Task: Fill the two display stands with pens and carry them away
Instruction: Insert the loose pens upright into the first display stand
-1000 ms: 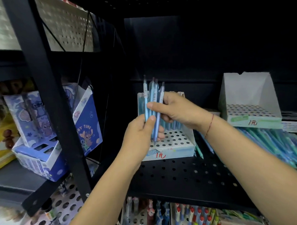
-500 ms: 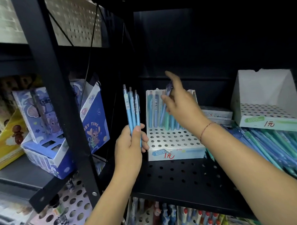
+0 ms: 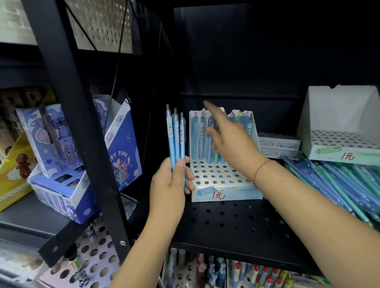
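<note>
We see a white stand (image 3: 216, 177), blue pens (image 3: 194, 139) upright in its back row; a second stand (image 3: 343, 117) behind loose pens (image 3: 347, 185).

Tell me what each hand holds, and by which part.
Left hand grips three blue pens by their lower barrels. Right hand is at the standing pens in the display stand; any pinch cannot be told.

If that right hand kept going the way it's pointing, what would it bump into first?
Probably the blue pens standing in the back rows of the white display stand. The right hand is just in front of them, though depth is unclear.
</note>
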The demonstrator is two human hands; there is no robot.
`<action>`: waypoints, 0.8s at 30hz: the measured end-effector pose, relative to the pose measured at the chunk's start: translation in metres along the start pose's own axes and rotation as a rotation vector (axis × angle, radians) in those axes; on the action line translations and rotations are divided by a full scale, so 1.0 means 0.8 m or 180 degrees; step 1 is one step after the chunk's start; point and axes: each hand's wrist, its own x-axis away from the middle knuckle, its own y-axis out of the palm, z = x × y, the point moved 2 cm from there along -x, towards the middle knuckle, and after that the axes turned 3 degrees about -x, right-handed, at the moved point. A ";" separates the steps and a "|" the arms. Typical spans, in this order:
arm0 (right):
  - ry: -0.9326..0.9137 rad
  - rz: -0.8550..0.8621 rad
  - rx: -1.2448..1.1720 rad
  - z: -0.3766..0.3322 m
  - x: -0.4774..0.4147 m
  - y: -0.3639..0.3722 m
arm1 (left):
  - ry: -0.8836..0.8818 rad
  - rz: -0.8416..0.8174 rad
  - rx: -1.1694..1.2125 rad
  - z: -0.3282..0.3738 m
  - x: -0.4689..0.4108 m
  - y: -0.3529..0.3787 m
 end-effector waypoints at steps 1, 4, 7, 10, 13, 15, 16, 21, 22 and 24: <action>0.0017 0.0071 -0.0073 0.000 -0.001 0.000 | 0.0004 -0.0009 0.0003 0.000 0.000 0.000; -0.0003 0.0286 -0.0241 0.000 -0.001 0.000 | 0.0003 -0.0039 0.0014 0.000 0.000 0.000; -0.0145 0.0549 -0.0208 0.001 -0.001 -0.002 | 0.0006 -0.0065 0.0017 -0.001 0.000 0.000; -0.0340 0.0819 -0.0018 0.001 -0.001 -0.006 | 0.0024 -0.0076 -0.0003 -0.002 0.000 0.000; -0.0112 0.0785 0.0117 0.005 0.001 -0.008 | 0.0038 -0.0110 -0.0008 -0.002 -0.001 0.001; 0.0043 0.0746 0.0178 0.005 0.004 -0.010 | 0.0051 -0.0171 0.0011 -0.001 -0.001 0.002; 0.0076 0.0760 0.0052 0.004 0.005 -0.010 | 0.0060 -0.0209 0.0023 0.000 0.000 0.002; 0.0453 0.0146 -0.2303 -0.019 0.012 -0.007 | 0.0094 -0.0327 -0.0011 0.001 0.001 0.003; 0.0515 -0.0005 -0.2550 -0.022 0.013 -0.004 | 0.0101 -0.0357 -0.0021 0.001 0.001 0.003; 0.0582 -0.0164 -0.2750 -0.025 0.014 0.001 | 0.0128 -0.0414 -0.0046 0.001 0.001 0.004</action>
